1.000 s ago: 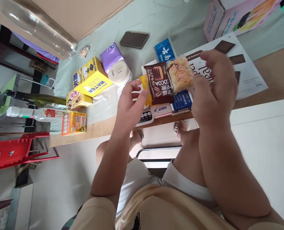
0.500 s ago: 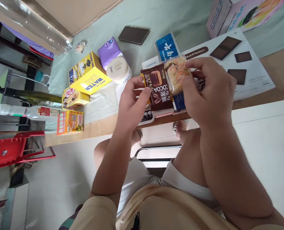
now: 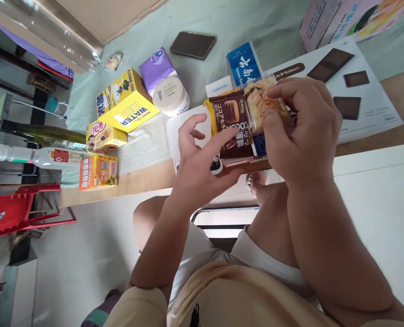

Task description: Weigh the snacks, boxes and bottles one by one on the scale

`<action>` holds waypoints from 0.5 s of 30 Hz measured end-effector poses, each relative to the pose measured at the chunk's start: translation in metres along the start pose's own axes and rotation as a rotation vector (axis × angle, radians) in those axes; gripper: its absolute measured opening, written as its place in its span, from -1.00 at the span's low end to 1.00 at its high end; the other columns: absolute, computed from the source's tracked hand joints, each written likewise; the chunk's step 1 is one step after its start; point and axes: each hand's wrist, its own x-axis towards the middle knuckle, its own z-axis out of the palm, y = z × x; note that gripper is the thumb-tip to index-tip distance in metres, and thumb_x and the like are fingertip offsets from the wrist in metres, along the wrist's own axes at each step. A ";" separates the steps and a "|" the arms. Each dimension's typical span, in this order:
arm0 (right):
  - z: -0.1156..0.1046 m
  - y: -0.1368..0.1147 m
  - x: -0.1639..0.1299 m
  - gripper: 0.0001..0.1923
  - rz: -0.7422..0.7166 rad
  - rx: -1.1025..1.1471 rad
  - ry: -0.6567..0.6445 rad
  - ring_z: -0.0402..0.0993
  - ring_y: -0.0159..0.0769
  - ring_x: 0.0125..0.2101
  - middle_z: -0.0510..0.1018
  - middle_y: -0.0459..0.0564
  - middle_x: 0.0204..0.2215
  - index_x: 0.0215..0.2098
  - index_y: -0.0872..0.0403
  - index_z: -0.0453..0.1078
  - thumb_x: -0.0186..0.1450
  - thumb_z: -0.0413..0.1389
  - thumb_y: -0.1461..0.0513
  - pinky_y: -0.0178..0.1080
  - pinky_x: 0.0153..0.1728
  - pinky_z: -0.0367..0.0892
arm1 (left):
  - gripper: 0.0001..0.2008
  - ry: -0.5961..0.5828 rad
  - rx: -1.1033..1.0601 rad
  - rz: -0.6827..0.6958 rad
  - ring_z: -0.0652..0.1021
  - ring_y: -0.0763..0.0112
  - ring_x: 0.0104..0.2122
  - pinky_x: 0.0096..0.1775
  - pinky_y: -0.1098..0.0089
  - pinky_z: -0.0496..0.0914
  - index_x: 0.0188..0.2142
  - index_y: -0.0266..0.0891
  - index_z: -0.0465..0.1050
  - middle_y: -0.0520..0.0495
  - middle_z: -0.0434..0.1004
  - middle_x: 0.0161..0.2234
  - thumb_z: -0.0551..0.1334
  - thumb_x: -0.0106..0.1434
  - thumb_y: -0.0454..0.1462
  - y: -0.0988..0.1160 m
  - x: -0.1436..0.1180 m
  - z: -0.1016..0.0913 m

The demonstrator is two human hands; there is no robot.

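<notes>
My left hand is open, fingers spread, beside and partly over a brown cocoa crisp packet; whether a fingertip touches the packet I cannot tell. In my right hand, thumb and fingers pinch a clear-wrapped biscuit pack with orange print. The two packs lie side by side above a stack of flat boxes near the table's front edge. A blue-and-white box sticks out behind them. Under my left hand is a white kitchen scale with dark buttons, mostly covered.
A white NutriMotion box lies to the right, with a pink box behind. On the left stand a yellow box, purple tissue pack, Dove jar, small snack boxes and bottles. A phone lies behind.
My left hand has let go of the cocoa packet's left edge and spread its fingers, its thumb now across the packet. My right hand still pinches the biscuit pack. The view has shifted slightly.
</notes>
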 end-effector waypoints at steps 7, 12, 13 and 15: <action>0.001 -0.004 -0.005 -0.77 0.103 0.062 -0.055 0.56 -0.03 0.16 0.63 0.13 0.05 -0.01 -0.04 0.47 0.41 0.06 0.21 0.17 0.28 0.46 | -0.58 0.039 0.098 0.084 0.44 0.02 0.24 0.29 0.01 0.39 0.15 0.00 0.58 -0.12 0.48 0.27 0.35 0.30 -0.26 -0.012 0.019 -0.002; 0.002 -0.010 -0.004 -0.74 0.172 0.082 -0.072 0.57 -0.02 0.17 0.62 0.15 0.10 0.01 -0.05 0.45 0.42 0.02 0.22 0.17 0.24 0.51 | -0.56 0.037 0.047 0.077 0.45 -0.02 0.27 0.34 -0.02 0.36 0.15 0.02 0.58 -0.10 0.47 0.29 0.38 0.27 -0.19 -0.022 0.031 -0.003; 0.002 -0.010 -0.004 -0.74 0.177 0.076 -0.077 0.56 -0.01 0.18 0.61 0.15 0.11 0.02 -0.05 0.45 0.42 0.02 0.21 0.18 0.26 0.50 | -0.56 0.033 0.022 0.079 0.44 -0.04 0.28 0.35 -0.03 0.35 0.16 0.04 0.57 -0.10 0.46 0.30 0.40 0.27 -0.17 -0.024 0.032 -0.003; 0.001 -0.008 -0.003 -0.72 0.171 0.067 -0.096 0.52 0.01 0.24 0.60 0.15 0.13 0.05 -0.06 0.44 0.42 0.02 0.19 0.22 0.30 0.46 | -0.54 0.031 -0.029 0.094 0.42 -0.07 0.31 0.36 -0.05 0.35 0.17 0.07 0.56 -0.09 0.44 0.31 0.42 0.27 -0.15 -0.027 0.035 -0.004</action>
